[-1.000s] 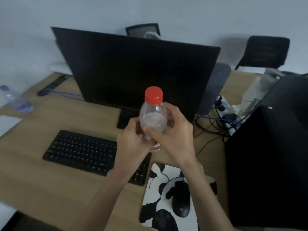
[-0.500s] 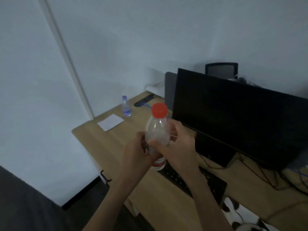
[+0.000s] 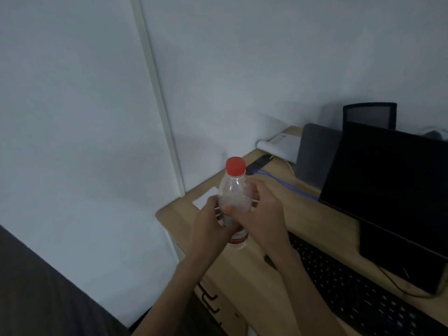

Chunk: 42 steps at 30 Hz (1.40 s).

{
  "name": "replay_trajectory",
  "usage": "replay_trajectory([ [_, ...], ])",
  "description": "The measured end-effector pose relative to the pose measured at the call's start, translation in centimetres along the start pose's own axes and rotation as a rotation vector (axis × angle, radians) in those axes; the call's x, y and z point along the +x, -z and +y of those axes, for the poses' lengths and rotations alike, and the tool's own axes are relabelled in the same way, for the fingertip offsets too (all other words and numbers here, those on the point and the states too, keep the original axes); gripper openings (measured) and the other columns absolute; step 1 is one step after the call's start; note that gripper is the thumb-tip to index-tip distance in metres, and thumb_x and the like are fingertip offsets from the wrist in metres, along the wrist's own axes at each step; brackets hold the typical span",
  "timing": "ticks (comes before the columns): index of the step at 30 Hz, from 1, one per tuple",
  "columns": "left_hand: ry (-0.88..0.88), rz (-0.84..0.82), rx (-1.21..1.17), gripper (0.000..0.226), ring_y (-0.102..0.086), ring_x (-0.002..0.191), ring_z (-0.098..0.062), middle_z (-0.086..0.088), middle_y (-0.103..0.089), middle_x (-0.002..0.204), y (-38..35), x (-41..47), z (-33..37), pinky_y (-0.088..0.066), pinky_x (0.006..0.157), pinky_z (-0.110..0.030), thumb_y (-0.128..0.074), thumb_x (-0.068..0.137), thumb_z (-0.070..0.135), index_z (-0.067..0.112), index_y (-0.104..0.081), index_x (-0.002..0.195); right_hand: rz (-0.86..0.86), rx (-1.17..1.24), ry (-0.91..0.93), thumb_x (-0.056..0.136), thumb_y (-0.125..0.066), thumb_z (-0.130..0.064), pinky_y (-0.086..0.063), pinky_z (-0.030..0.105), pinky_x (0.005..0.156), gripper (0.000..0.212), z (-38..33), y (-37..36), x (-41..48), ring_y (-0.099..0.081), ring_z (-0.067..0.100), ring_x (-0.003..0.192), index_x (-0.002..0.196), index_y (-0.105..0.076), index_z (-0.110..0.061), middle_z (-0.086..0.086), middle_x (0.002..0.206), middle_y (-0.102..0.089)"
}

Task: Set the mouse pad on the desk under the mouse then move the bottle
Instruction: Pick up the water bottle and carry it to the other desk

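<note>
No text can be read: the red-and-white label band on the clear plastic bottle with a red cap [image 3: 234, 190], showing just below the hands, is too blurred to make out.

Bottle [image 3: 234, 195] held above the desk [image 3: 244, 270] corner, keyboard [image 3: 358, 294] at 4 o'clock of it, monitor [image 3: 392, 190] at 3 o'clock, paper sheet [image 3: 206, 200] placed behind the bottle.
</note>
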<state>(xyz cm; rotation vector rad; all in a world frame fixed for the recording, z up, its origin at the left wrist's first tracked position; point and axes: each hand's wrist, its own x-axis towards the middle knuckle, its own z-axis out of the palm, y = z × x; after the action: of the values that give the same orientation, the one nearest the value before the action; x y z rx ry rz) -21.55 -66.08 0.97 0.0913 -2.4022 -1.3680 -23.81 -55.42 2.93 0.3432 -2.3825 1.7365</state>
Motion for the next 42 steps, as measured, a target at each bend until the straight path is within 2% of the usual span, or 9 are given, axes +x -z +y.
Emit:
replay_trajectory([
  [5,0.039,-0.033,-0.023,0.042,-0.058,0.085,-0.008,0.007,-0.059,0.093,1.7,6.4,-4.0,-0.046,0.068,-0.011,-0.071,0.073,0.02,0.011,-0.052,0.11,0.017,-0.034,-0.005,0.06,-0.077,-0.029,-0.053,0.036,0.085,0.063,0.6,-5.1,5.9,-0.059,0.015,0.099,0.116,-0.051,-0.021,0.0,0.109,-0.062],
  [10,0.039,-0.024,0.012,0.044,-0.054,0.083,-0.004,0.007,-0.06,0.095,2.1,14.3,-8.0,-0.04,0.06,0.001,-0.071,0.073,0.023,0.012,-0.052,0.111,0.039,-0.032,-0.014,0.061,-0.077,-0.028,-0.053,0.034,0.087,0.067,2.4,-9.9,13.2,-0.059,0.015,0.103,0.12,-0.048,-0.02,0.0,0.115,-0.061],
  [13,0.055,-0.033,0.031,0.049,-0.057,0.09,-0.013,-0.007,-0.066,0.11,2.1,18.9,-9.9,-0.044,0.073,-0.015,-0.071,0.073,0.023,0.006,-0.051,0.115,0.045,-0.03,-0.045,0.063,-0.076,-0.029,-0.051,0.032,0.088,0.068,3.5,-12.2,17.4,-0.056,0.015,0.107,0.123,-0.046,-0.019,0.0,0.119,-0.059],
  [17,0.107,-0.099,0.035,0.054,-0.062,0.103,-0.024,-0.011,-0.064,0.115,1.8,23.8,-12.2,-0.047,0.083,-0.026,-0.07,0.074,0.026,0.005,-0.048,0.119,0.068,-0.012,-0.102,0.065,-0.076,-0.027,-0.049,0.029,0.087,0.066,5.3,-14.9,21.9,-0.055,0.016,0.107,0.123,-0.045,-0.019,-0.002,0.116,-0.057],
  [21,0.125,-0.187,0.051,0.057,-0.061,0.103,-0.028,-0.014,-0.063,0.115,0.9,28.6,-14.9,-0.047,0.083,-0.029,-0.07,0.075,0.022,0.003,-0.045,0.122,0.115,0.014,-0.17,0.065,-0.076,-0.024,-0.047,0.02,0.08,0.063,7.5,-17.4,25.9,-0.054,0.012,0.101,0.12,-0.047,-0.02,-0.008,0.107,-0.054],
  [24,0.143,-0.278,0.01,0.066,-0.055,0.096,-0.016,-0.013,-0.06,0.12,-0.2,31.8,-16.9,-0.042,0.081,-0.023,-0.07,0.076,0.019,0.008,-0.034,0.131,0.168,-0.012,-0.219,0.066,-0.077,-0.021,-0.037,0.005,0.071,0.063,9.5,-19.1,28.7,-0.051,0.008,0.096,0.121,-0.046,-0.018,-0.005,0.108,-0.055],
  [31,0.175,-0.453,-0.03,0.053,-0.062,0.098,-0.025,-0.012,-0.062,0.112,-3.2,37.4,-22.4,-0.053,0.082,-0.034,-0.069,0.076,0.016,0.007,-0.044,0.121,0.3,-0.045,-0.339,0.066,-0.075,-0.019,-0.043,0.022,0.079,0.061,14.7,-22.2,32.7,-0.049,0.009,0.095,0.12,-0.046,-0.016,-0.007,0.102,-0.052],
  [36,0.371,-0.442,-0.15,0.065,-0.063,0.094,-0.03,-0.015,-0.065,0.103,-6.0,39.1,-25.4,-0.055,0.081,-0.05,-0.06,0.055,0.044,0.01,-0.055,0.11,0.32,-0.102,-0.425,0.069,-0.073,-0.017,-0.04,0.022,0.078,0.06,19.0,-24.3,34.3,-0.045,0.008,0.092,0.121,-0.044,-0.016,-0.007,0.102,-0.047],
  [42,0.344,-0.462,-0.048,0.046,-0.065,0.092,-0.025,-0.008,-0.068,0.1,-9.1,41.1,-29.6,-0.057,0.079,-0.042,-0.059,0.068,0.025,0.014,-0.054,0.113,0.342,-0.07,-0.448,0.069,-0.071,-0.016,-0.048,0.029,0.083,0.061,23.3,-25.6,36.2,-0.047,0.01,0.097,0.124,-0.043,-0.018,-0.007,0.104,-0.048],
])
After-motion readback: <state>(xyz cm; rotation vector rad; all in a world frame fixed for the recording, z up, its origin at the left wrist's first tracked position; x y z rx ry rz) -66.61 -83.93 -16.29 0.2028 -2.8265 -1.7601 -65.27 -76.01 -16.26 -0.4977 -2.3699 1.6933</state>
